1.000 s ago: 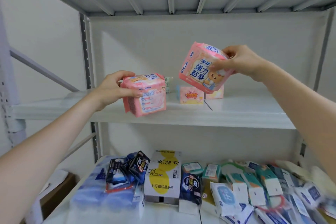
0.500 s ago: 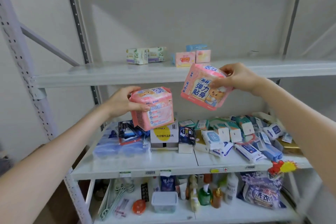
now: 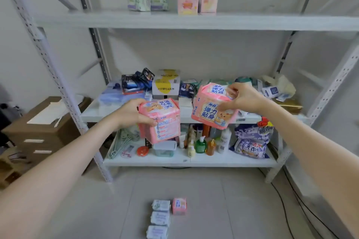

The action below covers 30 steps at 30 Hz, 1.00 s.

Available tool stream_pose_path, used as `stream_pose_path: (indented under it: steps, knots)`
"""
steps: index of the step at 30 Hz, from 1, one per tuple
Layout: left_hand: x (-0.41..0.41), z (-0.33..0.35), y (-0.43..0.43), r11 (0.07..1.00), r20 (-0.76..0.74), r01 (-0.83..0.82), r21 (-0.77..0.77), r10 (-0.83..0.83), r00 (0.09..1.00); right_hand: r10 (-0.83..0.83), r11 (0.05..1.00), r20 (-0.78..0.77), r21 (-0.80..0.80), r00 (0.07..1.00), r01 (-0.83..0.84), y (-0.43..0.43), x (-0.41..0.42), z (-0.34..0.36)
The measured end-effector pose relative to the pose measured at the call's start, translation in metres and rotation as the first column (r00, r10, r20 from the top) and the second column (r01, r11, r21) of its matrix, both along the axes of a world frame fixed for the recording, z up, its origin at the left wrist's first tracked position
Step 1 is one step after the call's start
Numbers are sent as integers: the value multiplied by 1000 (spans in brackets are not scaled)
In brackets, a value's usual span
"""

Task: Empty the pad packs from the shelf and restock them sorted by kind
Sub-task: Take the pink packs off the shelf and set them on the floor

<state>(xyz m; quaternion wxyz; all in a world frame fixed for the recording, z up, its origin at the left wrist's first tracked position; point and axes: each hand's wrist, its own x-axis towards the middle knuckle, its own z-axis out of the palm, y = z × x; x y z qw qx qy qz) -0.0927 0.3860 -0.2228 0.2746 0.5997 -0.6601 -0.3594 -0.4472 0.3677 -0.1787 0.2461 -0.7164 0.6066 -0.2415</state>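
My left hand point(image 3: 134, 113) grips a pink pad pack point(image 3: 162, 124) by its left side, held in the air in front of the middle shelf. My right hand point(image 3: 241, 98) pinches a second pink pad pack point(image 3: 210, 110) with a bear print by its top right corner. On the top shelf point(image 3: 194, 22) stand two pale green packs point(image 3: 147, 2) and two small pink packs point(image 3: 197, 5). On the floor below lie three pale packs in a column point(image 3: 160, 218) and one small pink pack point(image 3: 179, 205) beside them.
The middle shelf point(image 3: 101, 111) holds a jumble of dark, white and teal packets and a white-yellow box point(image 3: 166, 83). The bottom shelf carries bottles point(image 3: 201, 142), a lidded tub and a detergent bag point(image 3: 251, 141). A brown cardboard box point(image 3: 38, 128) stands left; cables run along the floor at right.
Both hands have come down and away from the top shelf with their pink packs, now level with the middle shelf. The view has tilted down, so the floor packs show.
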Motion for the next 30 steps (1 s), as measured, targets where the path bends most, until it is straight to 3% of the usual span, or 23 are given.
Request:
stream_pose_path:
  steps: [6, 17, 23, 30]
  knots:
    - [-23, -84, 54, 984, -24, 36, 174, -32, 999, -46, 987, -25, 152, 999, 49, 55, -20, -96]
    - [-55, -238, 112, 968, 93, 87, 236, -111, 989, -118, 934, -93, 329, 989, 143, 111, -38, -263]
    - [-53, -319, 104, 962, 116, 120, 246, -152, 981, -164, 903, -97, 386, 982, 189, 104, -28, -351]
    - [-42, -456, 64, 931, 44, 170, 322, -194, 980, -218, 859, -82, 456, 972, 231, 69, -15, -490]
